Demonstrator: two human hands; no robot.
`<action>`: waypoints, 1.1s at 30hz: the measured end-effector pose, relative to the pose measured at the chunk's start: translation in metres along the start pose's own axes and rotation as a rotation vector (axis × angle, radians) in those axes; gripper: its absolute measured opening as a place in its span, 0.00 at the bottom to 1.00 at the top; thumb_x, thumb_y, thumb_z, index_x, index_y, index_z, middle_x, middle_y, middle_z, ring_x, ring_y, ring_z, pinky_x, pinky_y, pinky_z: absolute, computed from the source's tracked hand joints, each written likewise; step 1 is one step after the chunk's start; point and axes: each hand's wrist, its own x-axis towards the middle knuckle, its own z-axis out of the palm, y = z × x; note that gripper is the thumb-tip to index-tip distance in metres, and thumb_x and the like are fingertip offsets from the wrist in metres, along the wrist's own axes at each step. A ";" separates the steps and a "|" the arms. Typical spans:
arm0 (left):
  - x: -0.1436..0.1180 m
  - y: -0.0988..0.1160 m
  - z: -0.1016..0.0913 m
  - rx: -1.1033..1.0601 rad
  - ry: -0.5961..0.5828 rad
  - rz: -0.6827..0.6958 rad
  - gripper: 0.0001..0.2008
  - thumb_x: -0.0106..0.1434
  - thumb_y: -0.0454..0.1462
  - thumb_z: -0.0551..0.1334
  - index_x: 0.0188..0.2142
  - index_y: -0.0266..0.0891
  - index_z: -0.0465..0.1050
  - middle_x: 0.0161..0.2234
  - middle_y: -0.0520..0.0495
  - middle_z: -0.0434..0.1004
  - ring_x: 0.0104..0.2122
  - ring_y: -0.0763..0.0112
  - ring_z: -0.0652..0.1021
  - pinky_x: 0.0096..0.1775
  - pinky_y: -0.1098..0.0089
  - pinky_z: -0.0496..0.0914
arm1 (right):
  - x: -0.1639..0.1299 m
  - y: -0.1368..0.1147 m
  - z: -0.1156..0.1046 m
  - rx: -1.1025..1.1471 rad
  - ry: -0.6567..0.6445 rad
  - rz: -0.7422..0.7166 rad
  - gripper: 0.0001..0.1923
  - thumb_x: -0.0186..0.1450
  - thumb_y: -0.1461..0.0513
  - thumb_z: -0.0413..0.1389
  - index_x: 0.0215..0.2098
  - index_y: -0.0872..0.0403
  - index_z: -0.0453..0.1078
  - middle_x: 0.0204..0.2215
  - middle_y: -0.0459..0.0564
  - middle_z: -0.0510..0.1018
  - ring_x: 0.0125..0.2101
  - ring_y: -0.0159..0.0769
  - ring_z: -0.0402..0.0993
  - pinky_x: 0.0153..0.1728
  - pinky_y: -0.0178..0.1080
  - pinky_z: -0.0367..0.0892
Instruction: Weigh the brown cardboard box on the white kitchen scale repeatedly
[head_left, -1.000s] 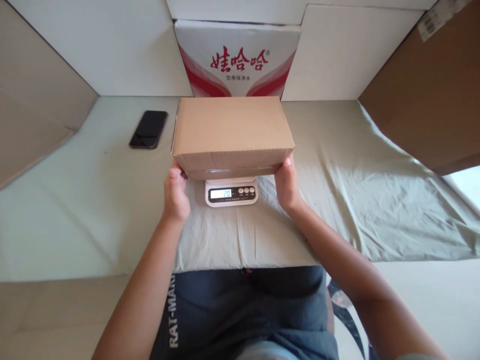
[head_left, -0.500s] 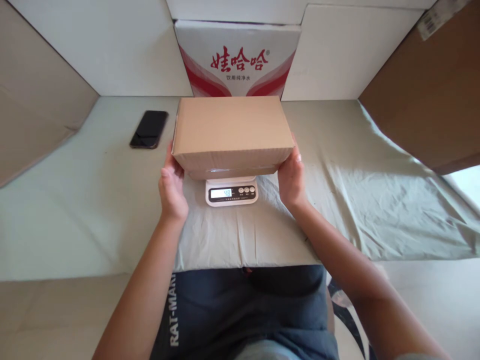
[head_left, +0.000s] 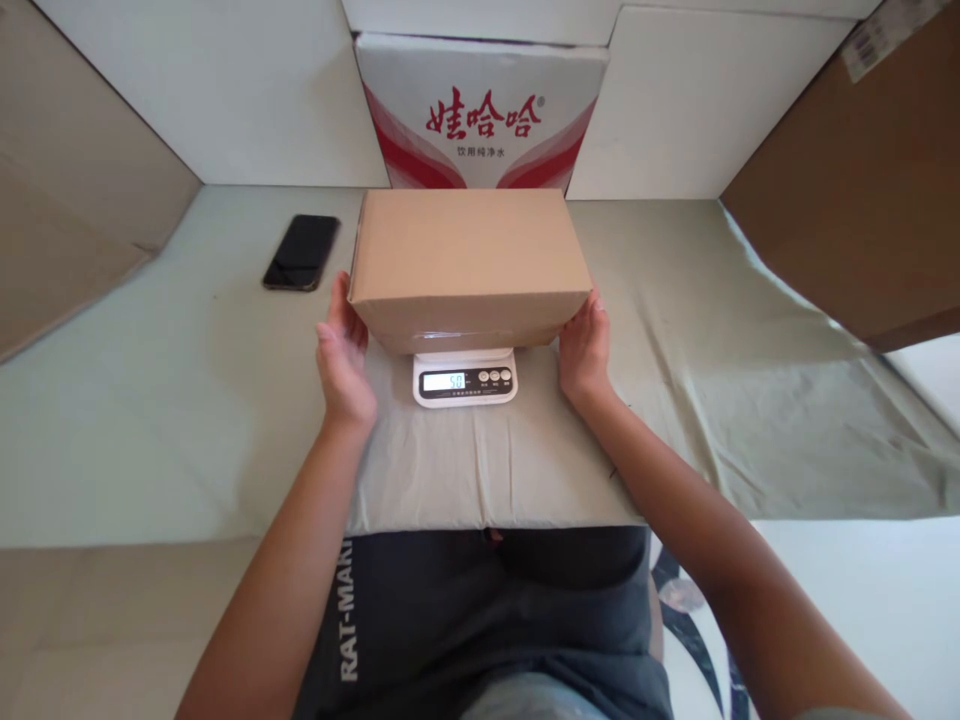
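Observation:
A closed brown cardboard box (head_left: pixel 469 250) rests on a small white digital scale (head_left: pixel 465 380) whose lit display reads 50. My left hand (head_left: pixel 343 355) stands flat beside the box's left end, fingers straight and apart. At the box's right end my right hand (head_left: pixel 583 350) is held the same way. Both palms face the box and sit at its lower corners; I cannot tell whether they touch it. Neither hand grips anything.
A black phone (head_left: pixel 301 252) lies on the table at the back left. Behind the box a white and red printed carton (head_left: pixel 480 110) stands against the wall. A large brown cardboard sheet (head_left: pixel 847 200) leans at the right. A grey-green cloth (head_left: pixel 712 380) covers the table.
My hands slid from under the box's front corners to its sides and opened flat. The scale reading rose from 20 to 48 to 50.

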 end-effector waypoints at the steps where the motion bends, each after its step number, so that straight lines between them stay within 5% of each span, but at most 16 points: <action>1: 0.001 -0.003 -0.001 0.015 0.005 0.011 0.49 0.77 0.83 0.56 0.77 0.60 0.85 0.85 0.50 0.79 0.89 0.36 0.69 0.88 0.30 0.65 | 0.002 0.001 -0.002 -0.015 -0.005 -0.006 0.53 0.71 0.19 0.55 0.85 0.29 0.71 0.94 0.40 0.66 0.97 0.51 0.51 0.99 0.66 0.46; 5: 0.003 -0.009 -0.003 0.027 0.008 0.022 0.47 0.82 0.80 0.51 0.74 0.57 0.86 0.82 0.51 0.82 0.89 0.34 0.70 0.84 0.25 0.66 | 0.010 0.004 -0.008 -0.013 0.025 -0.002 0.53 0.69 0.18 0.56 0.83 0.29 0.72 0.94 0.40 0.67 0.97 0.51 0.52 0.99 0.68 0.47; 10: 0.001 -0.005 0.001 -0.071 0.040 -0.015 0.47 0.81 0.80 0.57 0.70 0.48 0.84 0.83 0.42 0.81 0.88 0.37 0.70 0.85 0.40 0.69 | 0.016 0.010 -0.013 0.003 0.053 0.014 0.59 0.65 0.17 0.58 0.84 0.31 0.71 0.94 0.41 0.65 0.97 0.52 0.51 0.99 0.69 0.47; 17: 0.004 -0.011 0.001 -0.046 0.048 0.004 0.52 0.83 0.80 0.44 0.69 0.48 0.85 0.75 0.44 0.88 0.83 0.39 0.77 0.77 0.42 0.76 | 0.018 0.018 -0.014 -0.018 0.046 0.010 0.58 0.69 0.18 0.55 0.87 0.33 0.69 0.94 0.43 0.65 0.97 0.52 0.52 0.98 0.66 0.50; 26: -0.004 0.000 0.015 -0.061 0.015 0.020 0.37 0.79 0.75 0.66 0.57 0.49 0.90 0.66 0.40 0.94 0.86 0.38 0.74 0.79 0.40 0.75 | 0.022 0.019 -0.015 -0.022 0.052 0.025 0.61 0.67 0.18 0.56 0.86 0.39 0.69 0.94 0.49 0.65 0.96 0.54 0.56 0.98 0.63 0.54; 33: -0.003 0.007 0.023 -0.019 0.045 -0.004 0.44 0.76 0.79 0.64 0.59 0.46 0.90 0.69 0.36 0.92 0.85 0.37 0.75 0.78 0.44 0.78 | 0.025 0.018 -0.015 -0.027 0.034 0.006 0.59 0.70 0.18 0.56 0.86 0.37 0.68 0.94 0.47 0.66 0.96 0.54 0.58 0.97 0.65 0.56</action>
